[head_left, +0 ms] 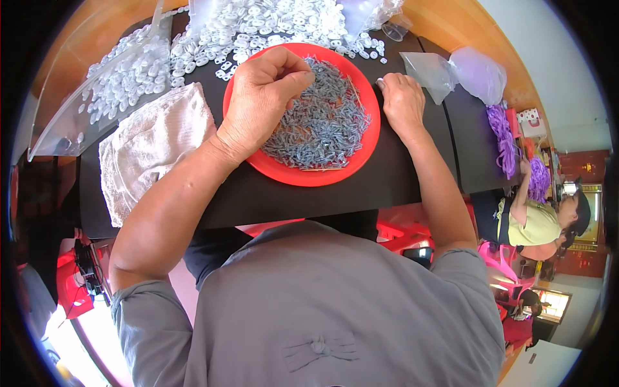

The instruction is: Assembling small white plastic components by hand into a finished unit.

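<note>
A round red plate (365, 138) stands on the dark table, heaped with small grey-blue slender pieces (322, 119). Over its left side is my left hand (263, 97), thumb and forefinger pinched together; whatever sits between them is too small to make out. Just right of the rim, my right hand (402, 103) rests low over the tabletop with its fingers curled in. A pale spot shows at its fingertips, and I cannot tell if it is a piece or a nail. Thin sticks lie along the edge of the heap.
Many small white plastic pieces (271, 22) spread behind the plate, and more fill a clear bag (129, 77) at left. A beige cloth (155, 142) lies left of the plate. Clear bags (477, 74) and purple strands (501, 138) are at right, near another person (538, 219).
</note>
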Action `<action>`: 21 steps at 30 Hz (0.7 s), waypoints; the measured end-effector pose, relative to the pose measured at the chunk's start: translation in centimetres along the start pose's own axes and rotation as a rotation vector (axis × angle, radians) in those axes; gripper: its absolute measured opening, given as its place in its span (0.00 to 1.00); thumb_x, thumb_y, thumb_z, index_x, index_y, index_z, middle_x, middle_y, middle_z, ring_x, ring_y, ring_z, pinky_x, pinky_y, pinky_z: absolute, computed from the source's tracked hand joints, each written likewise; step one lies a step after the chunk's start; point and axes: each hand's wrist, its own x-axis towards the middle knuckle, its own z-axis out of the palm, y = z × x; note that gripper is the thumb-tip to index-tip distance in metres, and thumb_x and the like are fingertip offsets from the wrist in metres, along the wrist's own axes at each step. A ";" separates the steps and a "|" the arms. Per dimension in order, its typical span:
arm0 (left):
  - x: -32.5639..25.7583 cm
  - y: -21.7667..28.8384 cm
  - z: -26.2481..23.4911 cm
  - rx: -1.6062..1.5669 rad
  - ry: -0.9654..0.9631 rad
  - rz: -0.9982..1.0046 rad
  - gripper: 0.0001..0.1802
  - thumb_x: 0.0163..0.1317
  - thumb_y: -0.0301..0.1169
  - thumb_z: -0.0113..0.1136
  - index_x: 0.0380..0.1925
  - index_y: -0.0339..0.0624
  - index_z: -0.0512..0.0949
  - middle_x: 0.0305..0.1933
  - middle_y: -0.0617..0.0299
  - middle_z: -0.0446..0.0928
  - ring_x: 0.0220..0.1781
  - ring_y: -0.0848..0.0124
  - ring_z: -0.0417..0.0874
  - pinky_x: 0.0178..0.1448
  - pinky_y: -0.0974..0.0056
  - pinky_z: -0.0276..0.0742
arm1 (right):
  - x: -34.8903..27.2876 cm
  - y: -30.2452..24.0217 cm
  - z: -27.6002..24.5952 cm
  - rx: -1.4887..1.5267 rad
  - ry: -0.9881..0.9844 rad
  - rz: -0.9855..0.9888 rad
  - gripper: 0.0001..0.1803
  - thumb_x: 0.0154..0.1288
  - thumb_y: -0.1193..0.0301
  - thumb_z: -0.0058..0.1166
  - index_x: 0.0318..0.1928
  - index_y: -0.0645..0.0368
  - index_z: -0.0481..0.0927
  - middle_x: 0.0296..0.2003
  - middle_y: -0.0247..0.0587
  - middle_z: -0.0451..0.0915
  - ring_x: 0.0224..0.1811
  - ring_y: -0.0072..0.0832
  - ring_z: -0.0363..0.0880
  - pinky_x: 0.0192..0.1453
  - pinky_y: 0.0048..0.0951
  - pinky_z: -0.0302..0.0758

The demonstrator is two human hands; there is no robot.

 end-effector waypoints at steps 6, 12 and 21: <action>0.0 0.1 0.1 0.034 0.004 -0.024 0.03 0.60 0.26 0.59 0.31 0.37 0.78 0.23 0.68 0.74 0.23 0.83 0.70 0.27 0.74 0.66 | 0.2 0.5 0.4 -0.003 -0.021 -0.028 0.08 0.63 0.68 0.55 0.30 0.58 0.74 0.29 0.42 0.78 0.37 0.43 0.76 0.41 0.43 0.69; 0.2 -0.5 -0.1 0.054 0.002 -0.006 0.06 0.61 0.30 0.61 0.33 0.39 0.80 0.22 0.71 0.73 0.22 0.84 0.70 0.26 0.77 0.65 | 1.2 0.4 0.0 0.008 -0.133 -0.064 0.11 0.64 0.67 0.53 0.28 0.60 0.73 0.28 0.43 0.78 0.37 0.43 0.76 0.40 0.43 0.69; 0.1 -0.5 -0.4 0.094 0.004 -0.041 0.06 0.61 0.30 0.61 0.33 0.39 0.80 0.22 0.72 0.72 0.22 0.85 0.70 0.26 0.77 0.64 | 1.7 4.2 -1.2 0.292 -0.423 0.172 0.17 0.66 0.59 0.47 0.28 0.61 0.71 0.24 0.53 0.73 0.32 0.50 0.73 0.36 0.45 0.66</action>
